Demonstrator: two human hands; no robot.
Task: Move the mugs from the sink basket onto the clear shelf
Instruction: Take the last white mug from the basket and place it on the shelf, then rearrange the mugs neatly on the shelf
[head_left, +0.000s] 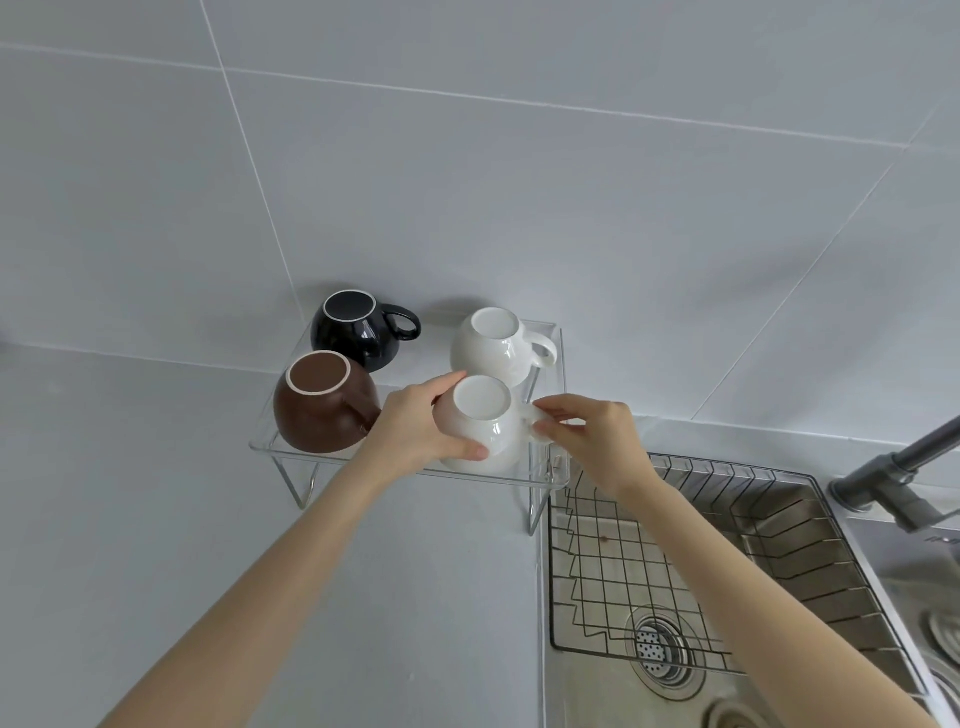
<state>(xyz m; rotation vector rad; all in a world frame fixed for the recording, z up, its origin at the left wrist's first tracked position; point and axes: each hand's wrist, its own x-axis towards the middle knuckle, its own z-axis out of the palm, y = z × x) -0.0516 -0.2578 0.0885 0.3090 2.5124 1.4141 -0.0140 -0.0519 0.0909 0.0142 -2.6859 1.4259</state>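
Note:
Several mugs stand upside down on the clear shelf: a black mug at the back left, a brown mug at the front left, a white mug at the back right. A second white mug sits at the front right. My left hand wraps its left side, thumb along the lower edge. My right hand pinches its handle from the right. The wire sink basket lies in the sink below right, and no mug shows in it.
The shelf stands on thin legs on the grey counter against a tiled wall. The steel sink has a drain under the basket. A grey tap rises at the right edge.

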